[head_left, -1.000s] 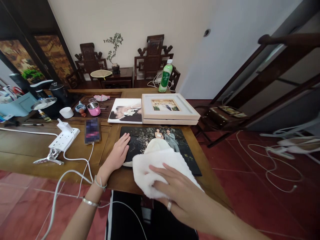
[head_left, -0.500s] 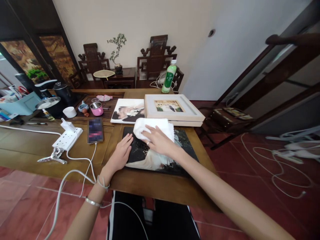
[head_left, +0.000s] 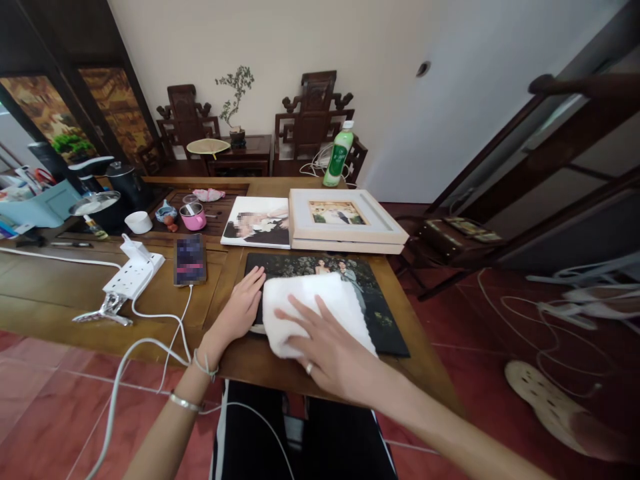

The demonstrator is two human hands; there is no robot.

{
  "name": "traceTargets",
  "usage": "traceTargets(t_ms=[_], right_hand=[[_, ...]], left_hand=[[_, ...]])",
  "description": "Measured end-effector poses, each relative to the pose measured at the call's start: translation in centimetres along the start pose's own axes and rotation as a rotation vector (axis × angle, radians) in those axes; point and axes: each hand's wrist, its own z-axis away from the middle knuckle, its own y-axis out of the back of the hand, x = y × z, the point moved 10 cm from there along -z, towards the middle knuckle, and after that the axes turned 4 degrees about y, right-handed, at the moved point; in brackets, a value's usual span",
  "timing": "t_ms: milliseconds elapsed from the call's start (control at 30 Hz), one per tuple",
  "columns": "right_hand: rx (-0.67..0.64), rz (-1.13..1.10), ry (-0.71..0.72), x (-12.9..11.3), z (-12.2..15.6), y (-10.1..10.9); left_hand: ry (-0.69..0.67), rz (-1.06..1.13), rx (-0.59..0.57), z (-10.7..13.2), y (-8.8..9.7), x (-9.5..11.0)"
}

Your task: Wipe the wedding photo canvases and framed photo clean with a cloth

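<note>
The wooden table (head_left: 260, 368) carries a dark photo panel (head_left: 379, 310), lying flat near the front edge, toward the right front corner. Stacked pale picture frames (head_left: 345, 236) sit just behind it. A white cloth (head_left: 311, 287) covers the panel's front middle; my right hand (head_left: 327, 350) rests on it, fingers spread, not closed round it. My left hand (head_left: 243, 305), fingers extended, rests on the panel's left edge, gripping nothing.

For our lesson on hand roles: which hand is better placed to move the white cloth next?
Probably the right hand: it lies spread on the white cloth, while the left hand rests at the left edge of the photo panel.
</note>
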Motion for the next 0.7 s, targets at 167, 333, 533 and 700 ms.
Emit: traceTargets(t_ms=[167,333,533,700], right_hand=[[-0.074,-0.174,0.058,-2.7,2.6,0.4],[-0.062,-0.189,-0.028,0.3,2.4,1.9],[0.098,0.002,-0.240,7.4,-0.6,2.1],[0.130,0.073,-0.264,7.0,-3.4,1.7]], left_hand=[[-0.006,0.009,0.012,0.0,0.0,0.0],[0.015,-0.012,-0.005,0.0,-0.1,-0.1],[0.006,-0.019,-0.010,0.0,-0.1,0.0],[0.067,0.112,-0.013,0.2,0.4,0.3]])
